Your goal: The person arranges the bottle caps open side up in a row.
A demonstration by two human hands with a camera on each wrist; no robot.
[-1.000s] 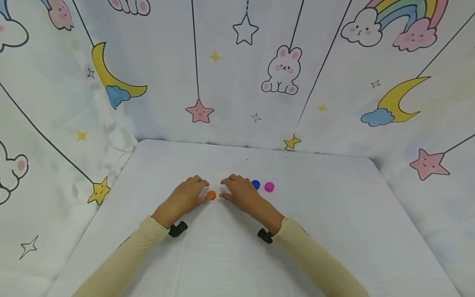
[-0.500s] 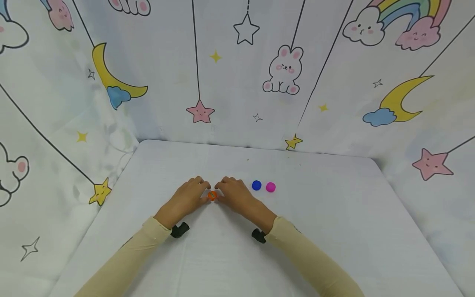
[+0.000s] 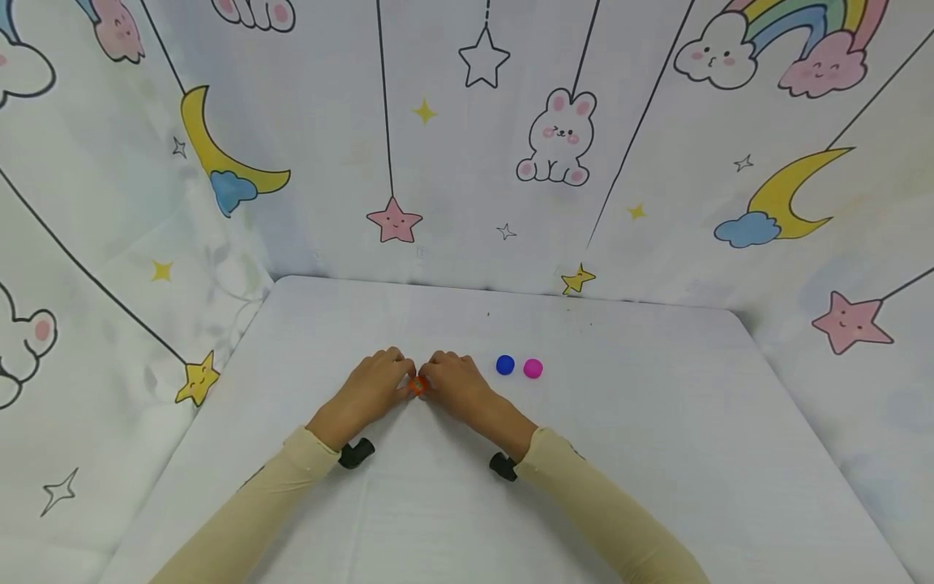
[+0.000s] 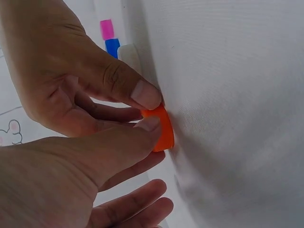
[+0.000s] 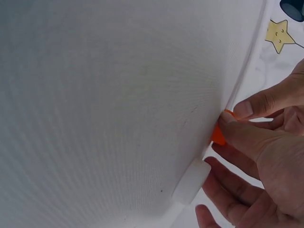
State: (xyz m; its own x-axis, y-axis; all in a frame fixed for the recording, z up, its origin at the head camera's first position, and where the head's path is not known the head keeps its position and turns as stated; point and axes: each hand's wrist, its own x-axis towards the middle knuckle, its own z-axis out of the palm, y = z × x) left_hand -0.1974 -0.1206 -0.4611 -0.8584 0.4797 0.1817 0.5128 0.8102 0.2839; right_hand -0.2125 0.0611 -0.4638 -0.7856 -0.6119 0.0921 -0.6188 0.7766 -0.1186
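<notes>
A small orange cylinder with a marking on its top stands on the white table, between my two hands. My left hand pinches it from the left; in the left wrist view the thumb lies across the orange side. From the right, my right hand also pinches it, thumb and index finger at its edge. The right hand's other fingers extend beside a short white cylinder in the right wrist view. That white piece is hidden in the head view.
To the right of my right hand stand a small blue cylinder and a pink one, close together. The white table meets a cloth backdrop printed with stars, moons and rabbits.
My right hand has moved left, away from the blue cylinder, to the orange one. Its fingers have closed on it, and the left hand's fingertips have drawn in.
</notes>
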